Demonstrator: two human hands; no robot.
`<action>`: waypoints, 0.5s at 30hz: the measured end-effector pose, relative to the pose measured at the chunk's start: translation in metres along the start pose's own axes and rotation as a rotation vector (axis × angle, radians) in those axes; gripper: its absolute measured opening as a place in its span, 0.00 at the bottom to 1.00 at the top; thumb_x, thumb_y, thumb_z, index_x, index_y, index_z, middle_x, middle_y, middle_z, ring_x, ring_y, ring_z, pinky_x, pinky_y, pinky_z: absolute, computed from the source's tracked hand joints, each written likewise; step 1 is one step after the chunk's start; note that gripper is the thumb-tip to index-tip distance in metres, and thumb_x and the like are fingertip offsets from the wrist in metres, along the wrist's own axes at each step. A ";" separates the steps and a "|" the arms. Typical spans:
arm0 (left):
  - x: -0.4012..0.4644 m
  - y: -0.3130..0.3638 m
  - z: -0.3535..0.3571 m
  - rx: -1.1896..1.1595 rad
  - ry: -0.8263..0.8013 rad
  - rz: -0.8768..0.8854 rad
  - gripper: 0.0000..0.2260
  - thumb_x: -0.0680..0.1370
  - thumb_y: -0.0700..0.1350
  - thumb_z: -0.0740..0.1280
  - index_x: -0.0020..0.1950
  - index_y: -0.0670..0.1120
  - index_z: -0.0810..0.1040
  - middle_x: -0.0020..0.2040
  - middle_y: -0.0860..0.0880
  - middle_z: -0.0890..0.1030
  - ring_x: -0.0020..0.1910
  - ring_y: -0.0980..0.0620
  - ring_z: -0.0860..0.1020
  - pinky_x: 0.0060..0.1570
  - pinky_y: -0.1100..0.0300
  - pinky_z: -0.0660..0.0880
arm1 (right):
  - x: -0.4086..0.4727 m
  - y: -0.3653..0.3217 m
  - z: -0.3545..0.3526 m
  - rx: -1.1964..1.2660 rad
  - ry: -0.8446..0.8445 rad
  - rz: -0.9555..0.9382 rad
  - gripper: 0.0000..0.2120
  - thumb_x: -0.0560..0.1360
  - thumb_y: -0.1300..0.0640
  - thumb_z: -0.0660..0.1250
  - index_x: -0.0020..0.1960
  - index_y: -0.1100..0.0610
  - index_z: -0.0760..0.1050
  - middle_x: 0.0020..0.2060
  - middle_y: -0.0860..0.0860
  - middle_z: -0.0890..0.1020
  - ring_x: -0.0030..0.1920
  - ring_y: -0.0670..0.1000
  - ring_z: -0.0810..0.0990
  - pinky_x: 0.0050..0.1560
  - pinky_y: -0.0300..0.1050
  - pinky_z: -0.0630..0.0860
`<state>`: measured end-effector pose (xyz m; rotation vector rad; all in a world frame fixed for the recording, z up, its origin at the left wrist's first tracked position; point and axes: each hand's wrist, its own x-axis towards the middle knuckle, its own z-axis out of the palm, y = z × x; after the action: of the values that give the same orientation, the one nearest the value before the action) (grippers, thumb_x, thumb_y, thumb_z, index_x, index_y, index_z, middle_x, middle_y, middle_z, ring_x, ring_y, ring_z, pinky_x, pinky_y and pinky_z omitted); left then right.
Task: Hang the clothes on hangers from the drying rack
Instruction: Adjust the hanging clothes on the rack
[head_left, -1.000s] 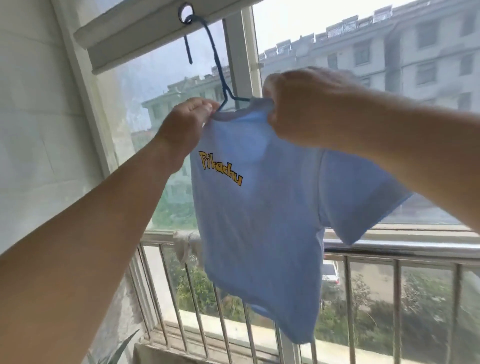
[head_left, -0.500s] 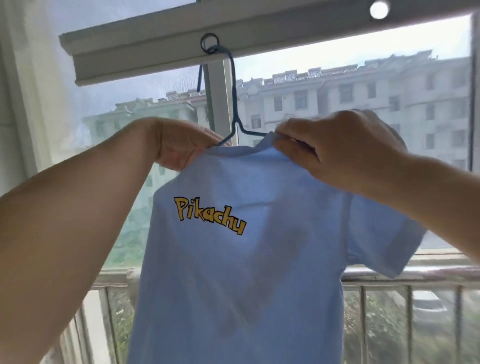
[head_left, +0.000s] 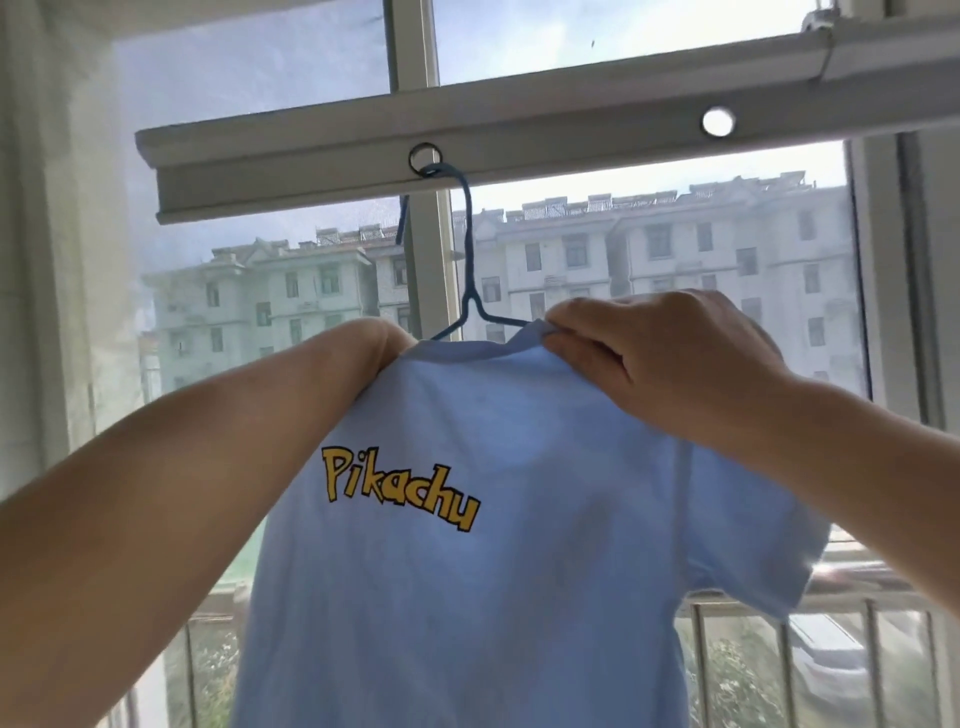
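Note:
A small light-blue T-shirt (head_left: 493, 545) with yellow "Pikachu" lettering hangs on a blue wire hanger (head_left: 470, 270). The hanger's hook passes through a round hole in the white drying-rack bar (head_left: 519, 140) overhead. My left hand (head_left: 382, 345) grips the shirt at its left shoulder beside the collar; its fingers are hidden behind the cloth. My right hand (head_left: 649, 358) pinches the collar edge and right shoulder. The hanger's arms are covered by the shirt.
A second round hole (head_left: 718, 122) sits further right on the bar. Behind the shirt is a window with white frames (head_left: 421, 47). A metal railing (head_left: 857, 618) runs below it, with apartment buildings beyond. A pale wall stands at the left.
The view has tilted up and moved to the right, so the rack bar now shows more fully. Both hands stay on the shirt's shoulders; the shirt hangs squarer to the camera.

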<state>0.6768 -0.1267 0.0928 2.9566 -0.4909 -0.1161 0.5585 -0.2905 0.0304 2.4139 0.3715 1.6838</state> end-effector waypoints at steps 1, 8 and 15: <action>0.003 -0.001 0.000 0.022 -0.004 0.032 0.15 0.79 0.36 0.55 0.65 0.32 0.66 0.35 0.51 0.68 0.31 0.54 0.65 0.17 0.71 0.67 | -0.001 -0.001 -0.002 0.005 0.008 0.002 0.19 0.74 0.40 0.49 0.53 0.45 0.75 0.39 0.49 0.85 0.37 0.60 0.81 0.36 0.44 0.68; -0.010 -0.012 0.004 -0.097 -0.019 0.263 0.12 0.76 0.34 0.62 0.35 0.47 0.75 0.33 0.50 0.73 0.29 0.55 0.70 0.23 0.70 0.69 | -0.003 -0.008 -0.016 -0.037 0.048 -0.027 0.19 0.74 0.41 0.49 0.53 0.45 0.75 0.39 0.48 0.85 0.36 0.59 0.81 0.34 0.43 0.67; 0.005 -0.054 -0.005 -0.651 0.791 0.356 0.07 0.77 0.44 0.64 0.40 0.43 0.73 0.38 0.45 0.76 0.35 0.50 0.74 0.35 0.59 0.73 | -0.003 0.000 -0.011 -0.170 -0.043 0.022 0.20 0.77 0.42 0.47 0.56 0.45 0.74 0.48 0.49 0.83 0.47 0.57 0.80 0.41 0.45 0.65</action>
<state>0.6989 -0.0776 0.0890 2.0106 -0.6673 0.7434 0.5470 -0.2910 0.0317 2.3345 0.1878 1.5993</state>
